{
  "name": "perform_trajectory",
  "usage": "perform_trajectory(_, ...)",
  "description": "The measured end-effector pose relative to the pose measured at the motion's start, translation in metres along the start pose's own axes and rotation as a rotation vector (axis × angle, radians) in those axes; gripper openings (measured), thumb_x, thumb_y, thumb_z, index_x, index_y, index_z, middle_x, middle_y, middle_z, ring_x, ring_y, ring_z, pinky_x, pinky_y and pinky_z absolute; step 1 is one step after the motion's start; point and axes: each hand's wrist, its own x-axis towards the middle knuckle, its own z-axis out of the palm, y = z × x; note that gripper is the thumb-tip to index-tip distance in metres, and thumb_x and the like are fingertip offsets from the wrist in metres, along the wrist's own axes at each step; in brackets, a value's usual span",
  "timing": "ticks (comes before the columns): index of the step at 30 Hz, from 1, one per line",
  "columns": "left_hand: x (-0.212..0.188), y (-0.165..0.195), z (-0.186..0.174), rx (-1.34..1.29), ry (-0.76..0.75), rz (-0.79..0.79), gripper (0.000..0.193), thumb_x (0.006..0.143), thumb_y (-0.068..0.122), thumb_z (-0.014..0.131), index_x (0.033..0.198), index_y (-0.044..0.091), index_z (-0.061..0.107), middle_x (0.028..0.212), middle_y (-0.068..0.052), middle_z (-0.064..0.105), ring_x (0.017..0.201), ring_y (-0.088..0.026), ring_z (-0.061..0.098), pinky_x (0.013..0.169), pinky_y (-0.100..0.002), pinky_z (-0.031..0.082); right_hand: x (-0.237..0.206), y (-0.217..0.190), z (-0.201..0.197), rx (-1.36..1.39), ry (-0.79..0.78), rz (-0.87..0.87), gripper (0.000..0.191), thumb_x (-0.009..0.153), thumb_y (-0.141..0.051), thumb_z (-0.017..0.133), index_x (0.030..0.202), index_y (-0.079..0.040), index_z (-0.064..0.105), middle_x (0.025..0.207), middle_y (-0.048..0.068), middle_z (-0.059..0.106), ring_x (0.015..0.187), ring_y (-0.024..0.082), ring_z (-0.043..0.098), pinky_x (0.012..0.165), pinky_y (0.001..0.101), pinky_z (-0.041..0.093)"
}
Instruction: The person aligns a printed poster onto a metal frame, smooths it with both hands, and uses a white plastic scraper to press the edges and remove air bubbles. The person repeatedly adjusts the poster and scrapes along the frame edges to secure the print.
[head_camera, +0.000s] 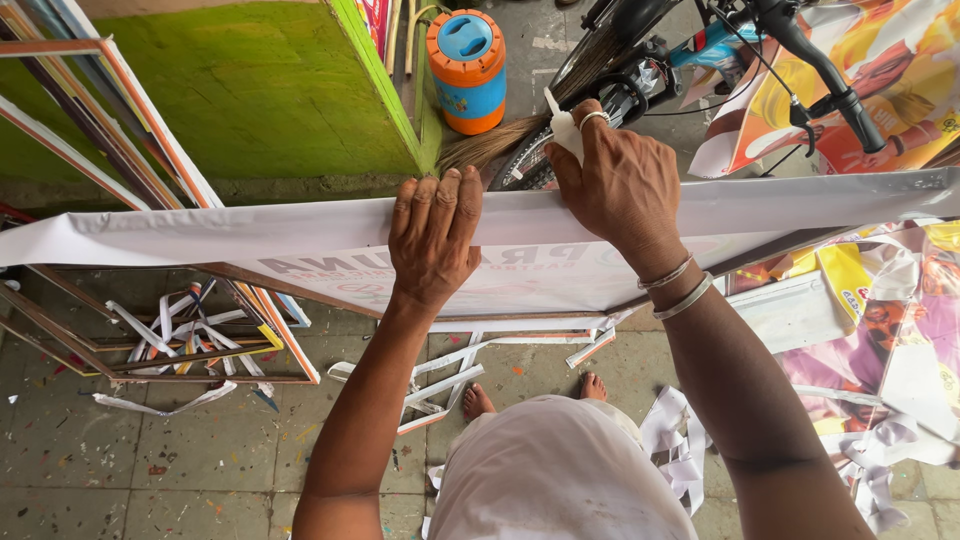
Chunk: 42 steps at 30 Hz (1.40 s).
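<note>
A long white printed banner sheet (250, 235) lies stretched across a wooden frame (300, 285) in front of me. My left hand (434, 238) presses flat on the sheet's folded top edge, fingers together. My right hand (618, 185), with a ring and two metal bangles, rests on the same edge further right and pinches a small white paper scrap (566, 130) between finger and thumb.
A green board (260, 90) stands behind the frame, with an orange and blue jug (468, 70) and a broom (490, 148) beside it. A bicycle (700, 50) is at the upper right. Stacked frames (150, 330), paper strips and colourful prints (880, 330) litter the tiled floor.
</note>
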Motion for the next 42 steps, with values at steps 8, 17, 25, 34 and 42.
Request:
perform_trajectory(8,0.002,0.005,-0.010,-0.058,-0.136,-0.050,0.070,0.081,-0.006,0.068,0.148,0.001,0.052,0.143,-0.012,0.063,0.137,-0.027,0.057,0.123,-0.046,0.039,0.000,0.000,0.001,0.014,0.017,-0.040,0.036,0.103,-0.035,0.067,0.118,-0.003,0.061,0.072,0.009,0.072,0.051,0.022,0.064,0.050,0.0371,0.048)
perform_trajectory(17,0.011,0.030,-0.012,-0.337,-0.244,-0.136,0.082,0.079,0.012,0.076,0.150,-0.009,0.041,0.156,-0.028,0.042,0.147,-0.040,0.038,0.124,-0.053,0.025,-0.002,-0.005,-0.005,0.013,0.018,-0.016,0.037,0.104,-0.034,0.066,0.121,-0.002,0.063,0.066,0.007,0.068,0.052,0.024,0.064,0.052,0.0388,0.047)
perform_trajectory(25,0.022,0.078,0.007,-0.185,-0.318,-0.050,0.071,0.097,0.017,0.063,0.155,-0.011,0.034,0.160,-0.030,0.039,0.153,-0.040,0.037,0.131,-0.052,0.023,-0.004,0.004,0.006,0.000,0.016,0.041,0.036,0.106,-0.038,0.064,0.120,-0.005,0.057,0.071,0.009,0.069,0.061,0.028,0.066,0.056,0.0430,0.047)
perform_trajectory(34,0.021,0.083,0.006,-0.191,-0.294,-0.065,0.076,0.094,0.021,0.065,0.155,-0.012,0.034,0.161,-0.031,0.035,0.153,-0.042,0.033,0.130,-0.054,0.023,0.001,0.019,0.006,0.585,-0.101,0.307,0.036,0.112,-0.043,0.054,0.114,-0.007,0.050,0.087,0.005,0.078,0.073,0.015,0.077,0.062,0.0319,0.055)
perform_trajectory(42,0.028,0.089,0.001,-0.225,-0.292,-0.088,0.080,0.097,0.030,0.068,0.155,-0.013,0.034,0.160,-0.033,0.034,0.153,-0.044,0.032,0.131,-0.055,0.023,0.006,0.028,0.009,1.047,-0.126,0.305,0.035,0.115,-0.038,0.057,0.114,-0.004,0.050,0.095,0.008,0.071,0.084,0.014,0.078,0.066,0.0277,0.063)
